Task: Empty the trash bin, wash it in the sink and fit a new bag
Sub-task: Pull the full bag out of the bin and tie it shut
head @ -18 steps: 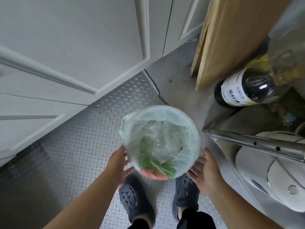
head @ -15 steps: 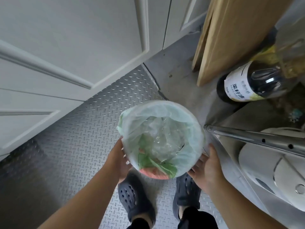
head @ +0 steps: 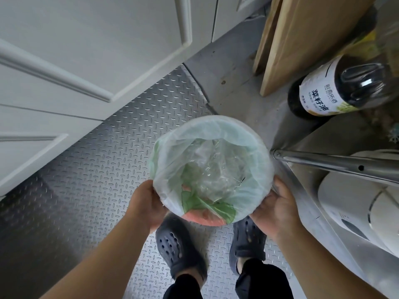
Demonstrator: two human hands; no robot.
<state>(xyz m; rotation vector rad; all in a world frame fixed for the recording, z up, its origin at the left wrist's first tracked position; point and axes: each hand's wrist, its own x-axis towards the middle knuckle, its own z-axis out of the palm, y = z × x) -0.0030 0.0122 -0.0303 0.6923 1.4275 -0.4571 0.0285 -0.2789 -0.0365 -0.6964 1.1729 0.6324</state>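
You've got the trash bin (head: 210, 219) squarely between your two hands, out in front of your shoes (head: 180, 251) over the checker-plate floor (head: 90, 169), with the mouth facing straight up at you, so its long axis runs down and away from the camera. Your left hand (head: 148, 205) is pressed to the left flank, your right hand (head: 277, 209) to the right flank, palms turned inward, each about as near as the other. Fingers on both sides wrap under and behind the wall, out of sight, so I can't tell how tightly they curl, but both hands look clamped on the bin rather than hanging loose. The pale green bag (head: 248, 139) is folded over the rim all the way round, and crumpled clear plastic (head: 212, 169) with a green scrap (head: 207, 207) sits low inside. Here's what the next move turns on, by my reading: the bag's edge lies above and inside your fingers, at the rim, while your grip sits lower on the body. To pull that liner you'll need one hand to come up to the lip. Mind the metal leg (head: 336, 164) just beside the right rim, and the oil bottle (head: 336, 91) beyond.
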